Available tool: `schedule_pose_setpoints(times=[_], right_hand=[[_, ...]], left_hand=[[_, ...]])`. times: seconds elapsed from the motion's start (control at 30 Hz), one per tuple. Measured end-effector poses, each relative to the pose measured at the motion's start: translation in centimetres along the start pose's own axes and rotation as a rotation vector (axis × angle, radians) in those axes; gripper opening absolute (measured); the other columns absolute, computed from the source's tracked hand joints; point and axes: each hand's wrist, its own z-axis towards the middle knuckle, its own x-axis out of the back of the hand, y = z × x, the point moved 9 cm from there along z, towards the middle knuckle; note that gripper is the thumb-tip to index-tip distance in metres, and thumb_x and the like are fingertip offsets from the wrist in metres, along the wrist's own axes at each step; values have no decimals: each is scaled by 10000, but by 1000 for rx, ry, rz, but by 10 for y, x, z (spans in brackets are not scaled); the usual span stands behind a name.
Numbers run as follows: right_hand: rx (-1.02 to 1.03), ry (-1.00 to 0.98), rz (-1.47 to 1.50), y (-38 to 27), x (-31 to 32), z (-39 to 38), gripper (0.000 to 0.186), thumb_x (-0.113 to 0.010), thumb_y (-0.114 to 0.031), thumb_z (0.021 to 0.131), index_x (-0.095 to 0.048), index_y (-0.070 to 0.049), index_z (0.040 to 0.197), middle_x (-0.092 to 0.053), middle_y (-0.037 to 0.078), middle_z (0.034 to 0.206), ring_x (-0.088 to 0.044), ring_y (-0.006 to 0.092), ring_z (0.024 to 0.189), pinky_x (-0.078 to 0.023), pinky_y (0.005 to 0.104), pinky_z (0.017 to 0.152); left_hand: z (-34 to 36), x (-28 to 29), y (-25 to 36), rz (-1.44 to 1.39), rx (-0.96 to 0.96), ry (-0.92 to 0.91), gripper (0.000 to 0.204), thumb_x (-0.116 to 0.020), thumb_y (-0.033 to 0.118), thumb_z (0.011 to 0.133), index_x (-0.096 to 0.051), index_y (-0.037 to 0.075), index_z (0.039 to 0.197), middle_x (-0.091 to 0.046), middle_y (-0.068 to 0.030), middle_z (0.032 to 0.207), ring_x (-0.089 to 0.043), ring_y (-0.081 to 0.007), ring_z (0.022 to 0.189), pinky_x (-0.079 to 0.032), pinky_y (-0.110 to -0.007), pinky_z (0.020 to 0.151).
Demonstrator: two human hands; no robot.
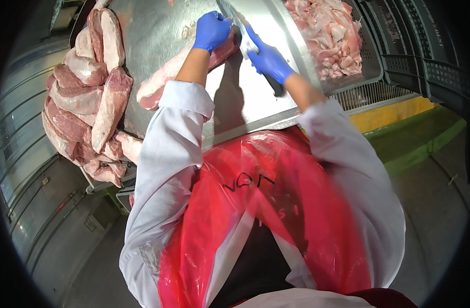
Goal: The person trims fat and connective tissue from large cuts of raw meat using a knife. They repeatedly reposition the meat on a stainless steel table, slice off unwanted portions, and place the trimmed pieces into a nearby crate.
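Long cut of raw meat (165, 73) is lying aslant on a metal work table (276, 107) in the head view, its far end reaching toward a worker's gloved hands and its middle passing behind the left forearm. The left hand (213, 32), in a blue glove, is resting at that far end with its fingers curled in; whether they are pinching any meat, one cannot tell. The right hand (271, 60) is gripping a knife (241, 32), fingers closing around it and one stretching along toward the blade, which is standing just beside the left hand. More meat cuts (86, 97) are piling up at the left edge of the table, while pale trimmings (327, 38) are filling a tray at right, near dark crates (425, 51). The worker is wearing a red apron (317, 205) over white sleeves (168, 133).
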Motion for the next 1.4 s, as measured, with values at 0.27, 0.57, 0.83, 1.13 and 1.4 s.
schedule_pose_setpoints(times=[0.27,0.57,0.83,1.13,1.4], right_hand=[[109,-13,100,-13,-11,42,717,-539,-178,965,-224,-290,1599,-629,115,796,-594,169,633,-542,333,640],[84,20,-72,-22,-46,14,654,-494,-203,989,-249,-255,1593,-646,132,769,-620,195,614,-554,347,640],[238,13,-247,25,-34,-46,719,-499,-274,973,-162,-334,1604,-661,161,821,-674,266,694,-559,393,751],[19,-86,-290,-21,-19,15,705,-502,-272,965,-200,-355,1597,-632,118,734,-628,209,609,-565,354,658],[60,-84,-213,-17,-41,25,718,-491,-208,950,-212,-348,1597,-646,115,748,-633,186,627,-582,346,670]], left_hand=[[19,14,36,163,-126,-90,271,-707,231,824,-685,-37,786,-671,-253,736,-682,-343,682,-531,-433,659],[39,32,34,139,-167,-186,265,-716,227,801,-704,-37,816,-681,-200,723,-665,-274,676,-520,-400,639],[48,65,18,95,-277,-128,322,-723,282,800,-688,-35,753,-630,-177,632,-605,-223,596,-484,-407,592],[33,85,26,127,-294,-98,328,-730,295,804,-680,-22,738,-623,-172,621,-597,-231,583,-474,-413,584],[24,84,35,122,-312,-134,300,-720,288,802,-688,-10,789,-657,-182,674,-637,-251,628,-498,-398,608]])
